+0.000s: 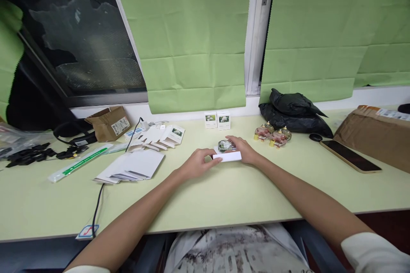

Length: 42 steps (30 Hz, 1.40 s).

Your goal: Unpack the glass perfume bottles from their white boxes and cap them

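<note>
Over the middle of the table, a small white box (228,157) lies on its side in front of me. My left hand (201,164) pinches its left end between thumb and fingers. Just behind the box is a small, round, clear glass bottle (224,145) with something white and green inside. My right hand (242,149) curls around the bottle's right side, its palm close to the box's right end. Two closed white boxes (217,120) with flower pictures stand behind my hands. To the right sit several similar round bottles (277,137) with pink contents and gold caps.
Flat white cartons (133,165) and printed ones (173,135) lie left, beside a black cable (98,204) and an open brown box (110,124). Black plastic bags (294,113), a phone (350,156) and a large brown package (378,134) occupy the right.
</note>
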### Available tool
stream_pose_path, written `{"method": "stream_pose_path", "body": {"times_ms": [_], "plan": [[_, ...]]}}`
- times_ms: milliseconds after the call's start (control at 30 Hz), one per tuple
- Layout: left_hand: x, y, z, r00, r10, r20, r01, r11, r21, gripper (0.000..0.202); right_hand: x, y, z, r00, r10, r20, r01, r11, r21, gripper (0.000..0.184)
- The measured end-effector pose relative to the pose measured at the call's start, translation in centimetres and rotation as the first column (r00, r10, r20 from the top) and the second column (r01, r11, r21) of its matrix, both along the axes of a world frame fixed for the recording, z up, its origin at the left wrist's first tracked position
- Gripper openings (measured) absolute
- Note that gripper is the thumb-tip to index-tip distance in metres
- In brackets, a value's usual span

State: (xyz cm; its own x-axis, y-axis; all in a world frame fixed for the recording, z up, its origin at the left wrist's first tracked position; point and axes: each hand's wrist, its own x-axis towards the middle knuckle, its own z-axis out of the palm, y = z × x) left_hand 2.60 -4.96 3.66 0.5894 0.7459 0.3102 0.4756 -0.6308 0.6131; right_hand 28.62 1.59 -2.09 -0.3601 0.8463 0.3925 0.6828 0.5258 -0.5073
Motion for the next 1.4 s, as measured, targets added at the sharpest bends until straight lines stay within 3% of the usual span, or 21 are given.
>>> {"method": "stream_pose_path", "body": {"times_ms": [200,333,467,567,633,700,767,867,967,1233,1400], "plan": [[-0.5,0.9,-0.2,0.958,0.147,0.248,-0.146,0.989,-0.023,0.036,1.1,0.4,0.2,0.971,-0.237,-0.037,0.232,0.966,-0.111,0.066],[-1.0,2.1,-0.4,0.874,0.215,0.435,-0.196,0.977,-0.089,0.038,1.5,0.4,0.5,0.954,-0.299,-0.019,0.294,0.946,-0.135,0.066],[-1.7,3.4,-0.6,0.756,0.321,0.57,-0.221,0.945,-0.24,0.042,1.4,-0.2,0.9,0.947,-0.32,0.021,0.321,0.942,-0.096,0.067],[-2.0,4.1,-0.8,0.642,0.421,0.641,-0.201,0.899,-0.389,0.044,0.9,-1.1,1.6,0.966,-0.258,-0.014,0.258,0.961,0.098,0.056],[-2.0,4.3,-0.9,0.58,0.476,0.661,-0.166,0.864,-0.476,0.047,0.4,-1.8,2.2,0.988,-0.135,-0.068,0.147,0.966,0.212,0.048],[-1.8,4.4,-1.0,0.538,0.516,0.666,-0.123,0.83,-0.544,0.049,-0.3,-2.4,2.6,0.988,-0.005,-0.154,0.042,0.971,0.235,0.046],[-1.6,4.4,-1.2,0.521,0.541,0.66,-0.093,0.805,-0.586,0.052,-1.0,-2.9,2.8,0.959,0.117,-0.258,-0.076,0.984,0.163,0.043],[-1.5,4.4,-1.8,0.533,0.55,0.643,-0.095,0.794,-0.6,0.055,-1.8,-3.2,2.4,0.912,0.193,-0.363,-0.211,0.977,-0.01,0.031],[-1.5,4.6,-2.6,0.594,0.537,0.6,-0.139,0.802,-0.581,0.057,-2.3,-3.6,2.2,0.894,0.199,-0.402,-0.253,0.964,-0.085,0.019],[-1.7,4.7,-3.2,0.756,0.552,0.352,-0.375,0.806,-0.458,0.043,-2.8,-4.8,3.2,0.851,0.295,-0.435,-0.327,0.945,0.0,0.017],[-1.8,4.3,-3.0,0.822,0.522,0.228,-0.37,0.793,-0.484,0.048,-2.8,-4.6,3.2,0.871,0.241,-0.428,-0.228,0.97,0.081,0.012]]}}
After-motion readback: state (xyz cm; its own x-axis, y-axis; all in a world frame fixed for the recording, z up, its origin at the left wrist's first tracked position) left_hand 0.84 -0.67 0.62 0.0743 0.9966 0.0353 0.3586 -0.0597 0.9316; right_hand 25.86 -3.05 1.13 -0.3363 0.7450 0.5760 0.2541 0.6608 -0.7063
